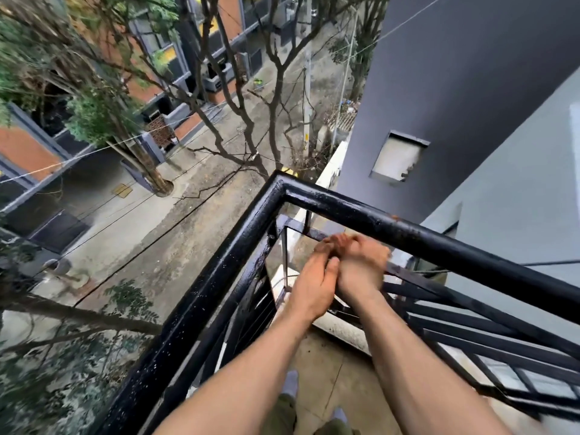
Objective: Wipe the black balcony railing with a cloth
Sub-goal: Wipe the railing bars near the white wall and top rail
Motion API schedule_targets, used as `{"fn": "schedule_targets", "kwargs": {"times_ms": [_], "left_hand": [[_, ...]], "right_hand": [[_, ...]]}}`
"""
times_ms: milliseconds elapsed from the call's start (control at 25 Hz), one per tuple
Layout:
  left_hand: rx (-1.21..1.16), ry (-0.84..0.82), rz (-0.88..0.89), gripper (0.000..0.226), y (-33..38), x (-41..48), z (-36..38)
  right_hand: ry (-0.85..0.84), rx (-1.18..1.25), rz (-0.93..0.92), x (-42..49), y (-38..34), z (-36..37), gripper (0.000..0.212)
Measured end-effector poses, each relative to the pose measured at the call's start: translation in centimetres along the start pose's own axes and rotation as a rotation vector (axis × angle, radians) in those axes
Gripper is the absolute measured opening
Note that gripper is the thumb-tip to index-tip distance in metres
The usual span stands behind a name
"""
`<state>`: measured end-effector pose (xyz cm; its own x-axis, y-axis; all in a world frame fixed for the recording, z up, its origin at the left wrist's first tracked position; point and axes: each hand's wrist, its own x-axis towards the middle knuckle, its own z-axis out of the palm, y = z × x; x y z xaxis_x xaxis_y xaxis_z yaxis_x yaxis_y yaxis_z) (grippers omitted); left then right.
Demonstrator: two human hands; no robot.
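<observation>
Two hands pressed together below top bar, near corner: left hand [314,287] against right hand [361,265], blurred; cannot tell if anything is pinched. Cloth not visible. Black railing [439,243] looks wet. Risk: cloth squeezed there slips between bars, falls to street [175,233].

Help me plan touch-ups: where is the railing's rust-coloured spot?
Head view: the rust-coloured spot sits on the right-hand top rail, right of the corner, just above the right hand.

The left hand [314,287] touches the right hand [361,266] inside the railing [219,262] corner, below the top rail.
</observation>
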<state>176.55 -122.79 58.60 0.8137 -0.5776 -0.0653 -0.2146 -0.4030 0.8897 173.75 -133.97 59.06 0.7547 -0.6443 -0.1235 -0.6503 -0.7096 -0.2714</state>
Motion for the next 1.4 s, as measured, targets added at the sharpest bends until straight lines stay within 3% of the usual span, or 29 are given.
{"fn": "schedule_targets", "kwargs": {"times_ms": [40,120,200,320,440,480,520,600,640,720,840,880,960,1040,1120,1240,1400], "left_hand": [[-0.035,0.054,-0.033,0.055,-0.2,0.6,0.0],[0.006,0.182,-0.073,0.06,-1.1,1.2,-0.1],[0.154,0.199,-0.017,0.06,-1.7,1.0,-0.2],[0.308,0.058,0.088,0.056,-1.0,1.2,0.2],[0.338,-0.083,0.105,0.06,0.0,1.5,1.3],[0.328,-0.109,0.087,0.063,0.4,1.4,1.7],[0.326,-0.117,0.071,0.067,0.6,1.4,2.3],[0.324,-0.08,0.056,0.071,1.1,0.9,3.1],[0.316,-0.047,0.061,0.068,1.5,0.9,3.3],[0.311,0.008,0.062,0.054,2.6,1.0,3.3],[0.188,0.191,0.082,0.038,4.8,0.3,2.3],[0.101,0.276,0.101,0.034,5.5,0.0,1.3],[-0.075,0.453,0.161,0.029,6.9,0.0,-1.7],[-0.144,0.602,0.195,0.03,7.9,0.7,-5.3],[-0.112,0.67,0.203,0.032,9.2,1.5,-8.2],[0.018,0.545,0.158,0.041,10.0,3.5,-10.1],[0.045,0.265,0.195,0.059,10.6,5.4,-8.8]], "right_hand": [[0.039,0.098,-0.154,0.6,-1.8,0.0,0.027],[0.002,0.027,-0.402,0.6,-2.1,0.5,0.044],[0.119,-0.018,-0.407,-1.0,3.8,1.6,0.053],[0.326,-0.121,0.034,-5.3,14.7,2.0,0.066],[0.289,0.059,0.517,-3.9,12.5,0.7,0.048],[0.31,0.196,0.46,-3.2,9.1,0.7,0.04],[0.298,0.282,0.281,-2.5,5.8,1.0,0.039],[0.215,0.091,-0.187,-3.7,2.5,2.9,0.056],[0.193,0.021,-0.331,-3.7,3.5,2.6,0.063],[0.16,0.052,-0.294,-3.1,7.3,0.5,0.062],[0.086,0.255,0.107,-4.9,8.7,-2.5,0.054],[0.144,0.358,0.136,-5.8,6.9,-3.5,0.051],[0.367,0.476,-0.01,-7.6,2.0,-5.4,0.053],[0.517,0.417,-0.199,-6.2,-2.3,-7.8,0.064],[0.386,0.152,-0.359,-1.8,-6.3,-10.7,0.066],[0.035,-0.236,-0.513,2.5,-11.3,-10.7,0.064],[0.208,-0.198,-0.396,0.0,-6.6,-9.9,0.081]]}}
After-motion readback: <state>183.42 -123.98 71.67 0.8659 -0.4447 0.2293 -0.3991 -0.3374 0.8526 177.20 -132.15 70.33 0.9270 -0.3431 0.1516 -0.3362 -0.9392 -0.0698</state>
